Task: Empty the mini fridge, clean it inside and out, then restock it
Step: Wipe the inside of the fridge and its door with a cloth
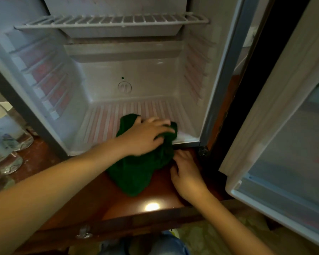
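Observation:
The mini fridge [129, 70] stands open with nothing inside it, and one white wire shelf [110, 21] sits near its top. A dark green cloth [136, 173] lies across the fridge's ribbed floor and hangs out over the front lip onto the wooden table. My left hand [145, 137] presses on the cloth at the floor's front right, its fingers curled into the fabric. On the table my right hand [186, 172] rests just below the fridge's front right corner, touching the cloth's edge; its fingertips are hidden.
The fridge door [284, 126] stands open at the right, its shelves bare. Clear plastic water bottles [6, 137] stand on the brown wooden table [136, 205] at the left. The table's front edge runs just below my arms.

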A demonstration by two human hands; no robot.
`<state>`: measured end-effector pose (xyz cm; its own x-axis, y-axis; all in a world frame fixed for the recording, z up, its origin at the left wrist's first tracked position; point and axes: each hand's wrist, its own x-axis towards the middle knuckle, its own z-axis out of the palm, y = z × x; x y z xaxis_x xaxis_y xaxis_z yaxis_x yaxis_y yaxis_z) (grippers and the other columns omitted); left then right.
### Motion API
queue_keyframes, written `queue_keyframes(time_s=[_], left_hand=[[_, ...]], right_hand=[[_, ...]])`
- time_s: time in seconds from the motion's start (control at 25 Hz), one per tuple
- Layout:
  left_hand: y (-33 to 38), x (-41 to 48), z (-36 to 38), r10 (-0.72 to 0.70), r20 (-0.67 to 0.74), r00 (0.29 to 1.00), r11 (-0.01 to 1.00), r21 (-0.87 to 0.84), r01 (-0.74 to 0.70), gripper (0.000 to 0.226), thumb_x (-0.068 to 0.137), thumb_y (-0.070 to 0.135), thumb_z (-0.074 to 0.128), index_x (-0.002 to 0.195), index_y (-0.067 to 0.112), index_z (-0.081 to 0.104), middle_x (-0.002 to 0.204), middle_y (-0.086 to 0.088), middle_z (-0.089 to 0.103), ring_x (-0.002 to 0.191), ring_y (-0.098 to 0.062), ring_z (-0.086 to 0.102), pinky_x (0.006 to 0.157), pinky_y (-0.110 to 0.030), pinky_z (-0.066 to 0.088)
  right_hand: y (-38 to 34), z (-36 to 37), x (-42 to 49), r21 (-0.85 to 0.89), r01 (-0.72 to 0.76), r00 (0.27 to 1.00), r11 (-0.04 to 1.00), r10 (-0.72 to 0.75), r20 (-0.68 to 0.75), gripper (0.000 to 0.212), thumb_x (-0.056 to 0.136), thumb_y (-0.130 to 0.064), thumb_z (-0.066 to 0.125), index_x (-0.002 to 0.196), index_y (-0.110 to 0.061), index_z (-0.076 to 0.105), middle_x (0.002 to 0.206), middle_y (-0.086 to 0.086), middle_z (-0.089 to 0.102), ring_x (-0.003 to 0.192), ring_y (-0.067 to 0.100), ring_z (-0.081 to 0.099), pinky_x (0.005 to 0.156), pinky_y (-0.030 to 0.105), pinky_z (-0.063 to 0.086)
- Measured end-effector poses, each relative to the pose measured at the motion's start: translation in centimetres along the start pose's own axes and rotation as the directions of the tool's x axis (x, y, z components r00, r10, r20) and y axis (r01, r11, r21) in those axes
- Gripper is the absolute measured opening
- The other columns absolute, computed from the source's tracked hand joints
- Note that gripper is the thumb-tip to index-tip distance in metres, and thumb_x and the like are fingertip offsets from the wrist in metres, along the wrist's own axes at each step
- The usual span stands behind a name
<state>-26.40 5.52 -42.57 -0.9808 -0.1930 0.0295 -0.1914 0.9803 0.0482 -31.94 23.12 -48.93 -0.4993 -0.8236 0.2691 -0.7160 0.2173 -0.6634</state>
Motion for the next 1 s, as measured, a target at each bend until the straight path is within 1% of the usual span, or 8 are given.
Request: queue_keyframes(time_s=[0.16, 0.24, 0.28, 0.44, 0.6, 0.72, 0.88, 1.0], left_hand=[[0.7, -2.0, 0.0, 0.078, 0.012, 0.997, 0.996, 0.04, -0.079, 0.05, 0.099, 0.029, 0.036, 0.146, 0.04, 0.025, 0.157, 0.016, 0.011, 0.141, -0.011, 0.009, 0.108, -0.043, 0.013], [0.3, 0.4, 0.0, 0.083, 0.011, 0.996, 0.996, 0.022, -0.083, 0.047, 0.1, 0.03, 0.034, 0.146, 0.039, 0.026, 0.157, 0.015, 0.013, 0.141, -0.013, 0.011, 0.11, -0.048, 0.013], [0.0, 2.1, 0.0, 0.06, 0.005, 0.998, 0.998, 0.008, -0.06, 0.046, 0.1, 0.031, 0.034, 0.145, 0.038, 0.029, 0.157, 0.013, 0.015, 0.14, -0.015, 0.013, 0.109, -0.049, 0.014], [-1.0, 6.7, -0.5, -0.118, -0.026, 0.993, 0.993, -0.031, 0.117, 0.043, 0.1, 0.026, 0.035, 0.142, 0.031, 0.039, 0.156, 0.008, 0.023, 0.137, -0.02, 0.022, 0.102, -0.042, 0.02], [0.9, 1.5, 0.2, 0.031, -0.015, 0.999, 0.998, -0.046, -0.032, 0.044, 0.099, 0.026, 0.038, 0.142, 0.035, 0.038, 0.156, 0.012, 0.019, 0.142, -0.017, 0.013, 0.111, -0.049, 0.011], [1.4, -0.8, 0.6, 0.098, -0.011, 0.995, 0.995, -0.027, -0.098, 0.047, 0.099, 0.027, 0.037, 0.145, 0.038, 0.03, 0.157, 0.014, 0.014, 0.142, -0.013, 0.01, 0.112, -0.047, 0.01], [-1.3, 4.2, -0.3, 0.0, -0.014, 1.0, 1.0, -0.031, 0.0, 0.043, 0.1, 0.028, 0.036, 0.143, 0.033, 0.037, 0.156, 0.01, 0.023, 0.138, -0.017, 0.021, 0.107, -0.045, 0.018], [-4.0, 8.7, -0.1, -0.174, -0.025, 0.984, 0.984, -0.032, 0.174, 0.043, 0.101, 0.029, 0.032, 0.144, 0.03, 0.035, 0.155, 0.005, 0.026, 0.137, -0.022, 0.024, 0.106, -0.043, 0.02]], right_hand=[[0.0, 0.2, 0.0, -0.007, 0.011, 1.0, 1.0, -0.011, -0.019, 0.042, 0.083, 0.006, 0.049, 0.122, -0.006, 0.056, 0.116, 0.006, 0.052, 0.108, 0.01, 0.037, 0.092, 0.002, 0.019], [0.1, 0.3, 0.1, -0.014, 0.007, 1.0, 1.0, -0.007, -0.023, 0.038, 0.084, 0.002, 0.047, 0.12, -0.007, 0.056, 0.114, 0.004, 0.05, 0.106, 0.009, 0.036, 0.093, 0.01, 0.026], [0.1, 0.3, 0.2, -0.015, 0.008, 1.0, 1.0, -0.008, -0.023, 0.037, 0.084, 0.001, 0.047, 0.118, -0.009, 0.057, 0.113, 0.002, 0.05, 0.106, 0.008, 0.036, 0.093, 0.013, 0.028], [0.2, 0.0, 0.1, 0.003, -0.01, 1.0, 1.0, 0.01, -0.011, 0.043, 0.084, 0.005, 0.048, 0.12, -0.015, 0.058, 0.113, -0.005, 0.048, 0.104, -0.002, 0.034, 0.09, -0.002, 0.021], [0.2, 0.4, -0.1, -0.017, -0.031, 1.0, 0.999, 0.031, 0.004, 0.034, 0.081, -0.003, 0.044, 0.107, -0.007, 0.064, 0.115, 0.008, 0.054, 0.109, 0.015, 0.04, 0.09, 0.012, 0.027], [0.1, 0.6, -0.3, -0.036, -0.002, 1.0, 0.999, 0.003, 0.017, 0.032, 0.077, -0.007, 0.042, 0.095, -0.003, 0.068, 0.11, 0.014, 0.056, 0.103, 0.017, 0.038, 0.086, 0.014, 0.026], [0.1, 0.4, -0.3, 0.02, 0.011, 1.0, 1.0, -0.011, -0.004, 0.044, 0.076, -0.006, 0.042, 0.113, -0.011, 0.065, 0.114, 0.002, 0.055, 0.11, 0.008, 0.038, 0.095, 0.001, 0.021], [0.1, 0.2, -0.2, 0.045, -0.002, 1.0, 0.999, 0.002, 0.007, 0.044, 0.081, -0.003, 0.043, 0.116, -0.018, 0.064, 0.115, -0.006, 0.051, 0.111, 0.0, 0.036, 0.096, -0.002, 0.019]])
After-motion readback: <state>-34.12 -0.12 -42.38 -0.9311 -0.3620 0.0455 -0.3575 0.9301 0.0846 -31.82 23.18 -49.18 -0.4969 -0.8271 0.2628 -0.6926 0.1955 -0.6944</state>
